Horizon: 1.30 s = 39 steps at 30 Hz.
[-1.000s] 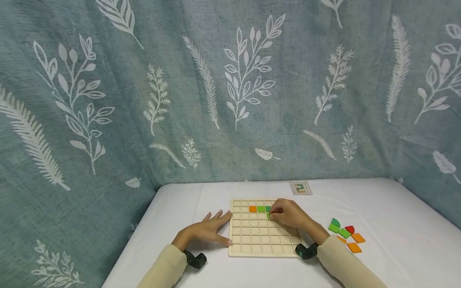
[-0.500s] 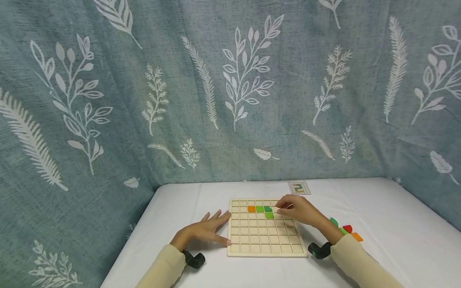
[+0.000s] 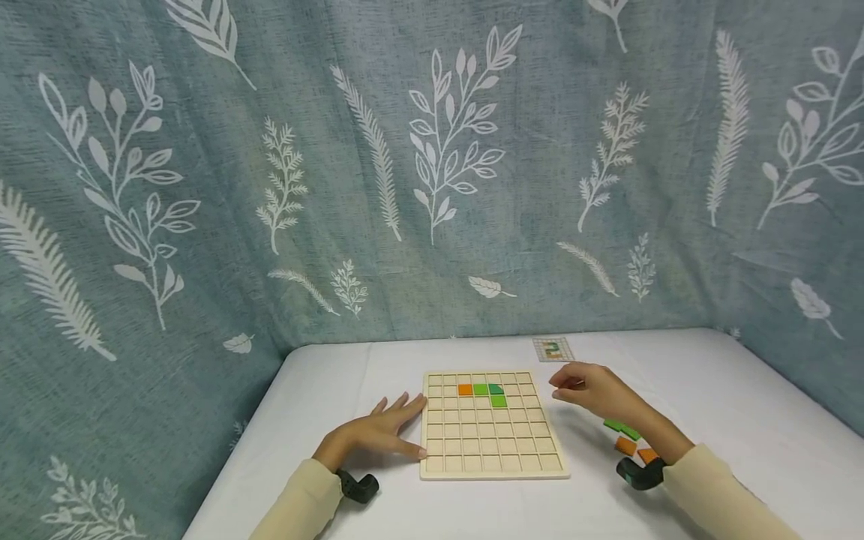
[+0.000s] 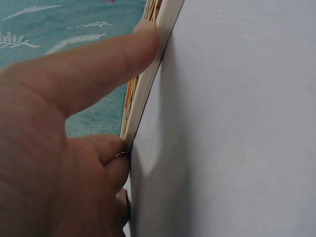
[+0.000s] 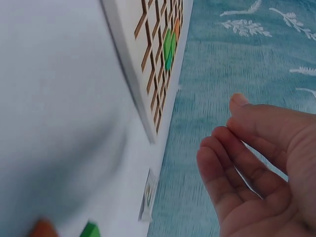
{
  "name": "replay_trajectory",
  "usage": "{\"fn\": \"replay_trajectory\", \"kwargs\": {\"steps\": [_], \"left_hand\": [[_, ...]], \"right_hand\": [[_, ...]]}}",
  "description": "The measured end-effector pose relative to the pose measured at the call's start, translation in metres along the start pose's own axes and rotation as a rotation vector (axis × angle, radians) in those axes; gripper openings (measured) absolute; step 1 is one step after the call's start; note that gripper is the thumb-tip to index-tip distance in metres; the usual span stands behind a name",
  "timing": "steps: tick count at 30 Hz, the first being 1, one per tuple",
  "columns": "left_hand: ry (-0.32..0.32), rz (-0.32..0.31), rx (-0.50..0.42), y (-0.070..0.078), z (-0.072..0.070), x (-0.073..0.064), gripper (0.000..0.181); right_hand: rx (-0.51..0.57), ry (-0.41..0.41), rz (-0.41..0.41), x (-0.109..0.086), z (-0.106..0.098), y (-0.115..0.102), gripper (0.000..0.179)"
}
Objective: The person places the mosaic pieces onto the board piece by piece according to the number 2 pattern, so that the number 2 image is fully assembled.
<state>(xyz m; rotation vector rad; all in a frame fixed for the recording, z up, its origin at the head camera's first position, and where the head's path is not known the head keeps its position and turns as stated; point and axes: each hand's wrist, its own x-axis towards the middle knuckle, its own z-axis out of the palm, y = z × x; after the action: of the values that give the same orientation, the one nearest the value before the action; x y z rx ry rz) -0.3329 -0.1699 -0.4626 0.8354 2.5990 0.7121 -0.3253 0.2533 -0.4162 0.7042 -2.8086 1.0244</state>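
Note:
A pale wooden grid board [image 3: 472, 442] lies on the table. In its upper rows sit an orange square tile [image 3: 465, 390], a light green tile [image 3: 481, 389], a dark green tile [image 3: 496, 389] with one rounded corner, and another light green tile [image 3: 499, 401] below. My left hand [image 3: 378, 433] rests at the board's left edge, fingers spread, its thumb [image 4: 140, 47] touching the rim in the left wrist view. Off the board's right side, my right hand [image 3: 597, 390] hovers above the table. Its fingers are loosely bent, and the right wrist view shows nothing held.
Loose green tiles [image 3: 613, 424] and orange tiles [image 3: 625, 445] lie right of the board, partly hidden under the right forearm. A small printed grid card [image 3: 553, 349] lies behind the board. A patterned teal curtain [image 3: 405, 285] hangs behind the white-covered table [image 3: 398, 502].
My right hand has let go of the light green tile in the second row and moved right, off the board. My left hand stays at the board's edge. The head view has shifted slightly.

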Motion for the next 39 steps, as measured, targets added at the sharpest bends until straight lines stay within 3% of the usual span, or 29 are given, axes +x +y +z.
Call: {"fn": "replay_trajectory", "kwargs": {"steps": [5,19,30,39], "left_hand": [[0.003,0.004,-0.005,-0.001,0.000,0.000,0.107],[0.014,-0.016,-0.010,-0.004,0.006,-0.005,0.107],[0.018,-0.016,-0.002,0.001,0.000,-0.003,0.105],[0.004,-0.002,0.012,0.003,0.000,-0.002,0.106]], "right_hand": [[-0.032,0.017,0.006,-0.011,-0.013,0.010,0.024],[-0.070,0.015,0.142,-0.043,-0.031,0.046,0.026],[-0.120,0.017,0.140,-0.052,-0.032,0.070,0.018],[-0.154,-0.033,0.097,-0.056,-0.033,0.079,0.026]]}}
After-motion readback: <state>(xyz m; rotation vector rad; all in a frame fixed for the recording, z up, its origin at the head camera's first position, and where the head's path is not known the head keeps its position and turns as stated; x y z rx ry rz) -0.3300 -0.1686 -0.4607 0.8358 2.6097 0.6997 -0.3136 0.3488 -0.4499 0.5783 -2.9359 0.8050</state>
